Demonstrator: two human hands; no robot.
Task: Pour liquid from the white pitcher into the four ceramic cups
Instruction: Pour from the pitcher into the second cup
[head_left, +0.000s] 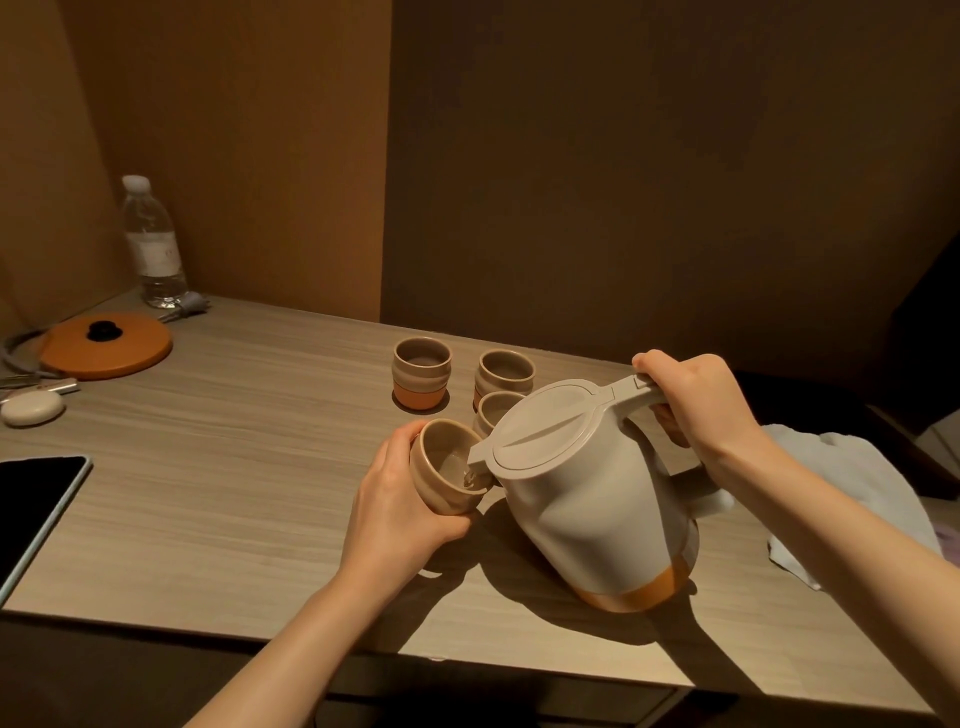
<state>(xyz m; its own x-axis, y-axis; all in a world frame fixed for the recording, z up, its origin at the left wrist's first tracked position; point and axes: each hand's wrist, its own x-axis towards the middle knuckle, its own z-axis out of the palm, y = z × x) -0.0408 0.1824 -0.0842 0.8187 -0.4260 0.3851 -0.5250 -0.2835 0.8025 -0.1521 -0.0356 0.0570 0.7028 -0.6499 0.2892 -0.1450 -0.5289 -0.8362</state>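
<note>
The white pitcher (587, 499), with an orange band at its base, is tilted to the left. My right hand (691, 400) grips its handle, thumb on the lid lever. Its spout hangs over a beige ceramic cup (441, 483) that my left hand (400, 499) holds tilted toward the spout; liquid runs into it. Three more cups stand behind: one at the back left (421, 371), one at the back right (505, 371), and one (493, 410) partly hidden by the pitcher's lid.
On the wooden table (234, 467) lie an orange lid with a black knob (106, 343), a water bottle (153, 244), a small white case (32, 408) and a dark tablet (36, 499) at the left edge. A white cloth (852, 488) lies right of the pitcher.
</note>
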